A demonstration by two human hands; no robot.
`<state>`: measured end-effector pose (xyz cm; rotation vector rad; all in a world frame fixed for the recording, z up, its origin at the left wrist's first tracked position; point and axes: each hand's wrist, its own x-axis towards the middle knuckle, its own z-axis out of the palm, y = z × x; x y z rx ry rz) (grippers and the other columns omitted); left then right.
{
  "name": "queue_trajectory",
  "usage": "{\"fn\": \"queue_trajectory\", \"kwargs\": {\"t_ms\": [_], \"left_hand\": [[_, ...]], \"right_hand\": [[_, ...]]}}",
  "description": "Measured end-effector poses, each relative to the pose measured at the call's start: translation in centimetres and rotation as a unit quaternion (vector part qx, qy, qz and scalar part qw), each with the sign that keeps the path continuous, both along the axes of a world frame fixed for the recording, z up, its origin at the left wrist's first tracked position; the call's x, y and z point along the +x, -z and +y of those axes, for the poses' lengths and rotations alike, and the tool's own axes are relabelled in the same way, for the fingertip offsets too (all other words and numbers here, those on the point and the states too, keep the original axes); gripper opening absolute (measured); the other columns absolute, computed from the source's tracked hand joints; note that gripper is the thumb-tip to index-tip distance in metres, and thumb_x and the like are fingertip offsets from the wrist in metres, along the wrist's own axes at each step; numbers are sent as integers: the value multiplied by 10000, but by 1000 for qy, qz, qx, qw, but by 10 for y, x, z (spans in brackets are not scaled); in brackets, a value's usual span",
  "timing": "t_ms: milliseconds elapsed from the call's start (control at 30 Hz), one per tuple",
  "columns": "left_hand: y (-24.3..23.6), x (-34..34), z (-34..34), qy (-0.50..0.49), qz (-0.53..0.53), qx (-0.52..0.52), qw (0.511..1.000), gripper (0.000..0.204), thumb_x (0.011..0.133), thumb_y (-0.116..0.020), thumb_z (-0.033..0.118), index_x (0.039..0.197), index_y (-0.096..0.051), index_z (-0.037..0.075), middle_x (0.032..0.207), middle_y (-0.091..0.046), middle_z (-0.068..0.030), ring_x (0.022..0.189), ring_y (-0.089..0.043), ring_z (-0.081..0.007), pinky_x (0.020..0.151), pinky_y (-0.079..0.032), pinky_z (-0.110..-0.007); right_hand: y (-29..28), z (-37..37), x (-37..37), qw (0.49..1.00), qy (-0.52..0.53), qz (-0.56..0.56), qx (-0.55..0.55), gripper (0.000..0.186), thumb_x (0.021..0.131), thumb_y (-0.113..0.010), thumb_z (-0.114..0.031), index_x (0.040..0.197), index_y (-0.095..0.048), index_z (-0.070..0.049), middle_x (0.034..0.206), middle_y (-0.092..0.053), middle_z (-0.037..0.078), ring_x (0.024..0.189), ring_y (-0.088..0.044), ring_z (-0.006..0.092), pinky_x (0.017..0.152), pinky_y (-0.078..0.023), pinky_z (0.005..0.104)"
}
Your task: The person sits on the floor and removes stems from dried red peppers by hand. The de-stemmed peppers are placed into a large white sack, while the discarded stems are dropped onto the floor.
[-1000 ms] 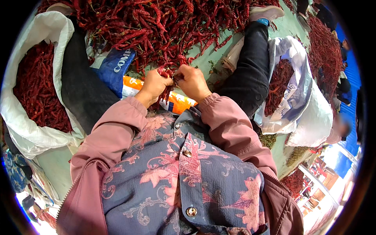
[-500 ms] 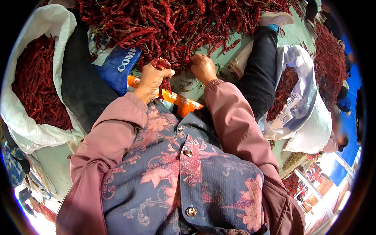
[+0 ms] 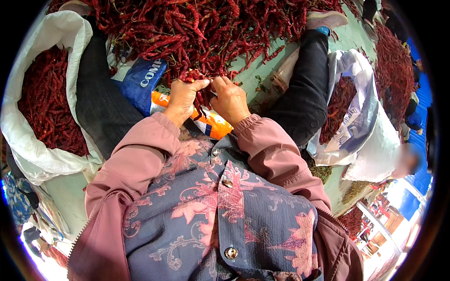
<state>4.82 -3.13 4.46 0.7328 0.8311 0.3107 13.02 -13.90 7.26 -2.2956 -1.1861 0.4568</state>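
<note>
My left hand [image 3: 183, 99] is closed around a small bunch of dried red chilies [image 3: 200, 104], which hangs below the thumb and pokes out above the fingers. Right beside it, my right hand [image 3: 229, 99] is closed, its thumb and fingertips at the bunch. Whatever those fingertips pinch is hidden. Both hands are at the near edge of a large heap of dried red chilies [image 3: 201, 35], between my outstretched legs. Under the hands lies a blue, orange and white printed sack [image 3: 211, 125].
An opened white sack [image 3: 77, 30] of red chilies stands at left, outside my leg. Another white sack [image 3: 363, 152] with chilies is at right. Past it are a further chili heap [image 3: 391, 70] and other people. Stem scraps lie on the pale green ground sheet [image 3: 255, 77].
My right hand has come from the heap's edge, down and left, to meet my left hand at the bunch. The left hand still holds the chilies, almost in the same place.
</note>
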Motion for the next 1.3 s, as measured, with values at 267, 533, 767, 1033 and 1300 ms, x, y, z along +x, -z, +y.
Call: {"fn": "queue_trajectory", "kwargs": {"t_ms": [267,533,767,1033,1300], "left_hand": [[-13,-7,2,30,-36,20,999,166,713,-633,-66,849,-601,24,783,-617,-27,713,-589,-131,701,-493,-271],[-32,-9,-3,64,-32,71,995,201,690,-639,-81,849,-591,33,801,-596,-5,723,-561,-108,699,-469,-252],[-45,-15,6,101,-36,34,994,202,682,-621,-83,850,-584,22,790,-589,-17,707,-568,-118,686,-476,-256],[-47,-32,36,220,-81,-120,965,215,699,-626,-39,904,-583,6,754,-613,-75,635,-610,-178,626,-527,-297],[-37,-31,36,135,-67,-140,979,226,699,-627,-68,908,-595,15,836,-611,-66,737,-606,-177,687,-518,-312]], "right_hand": [[2,-11,9,932,138,299,154,153,725,-619,-26,876,-592,-15,777,-592,128,668,-591,239,588,-460,320],[-1,-8,8,969,66,190,146,129,775,-575,-25,898,-592,7,728,-592,83,653,-551,126,591,-445,264],[-12,-8,13,946,39,313,79,76,815,-555,-38,876,-575,5,704,-574,39,618,-532,81,551,-440,237],[-41,-2,16,895,-69,429,100,91,817,-500,36,869,-558,-12,716,-581,20,643,-544,77,580,-452,227],[-33,5,14,942,-57,311,114,161,760,-518,60,895,-580,-2,754,-590,42,671,-555,110,610,-458,257]]}}
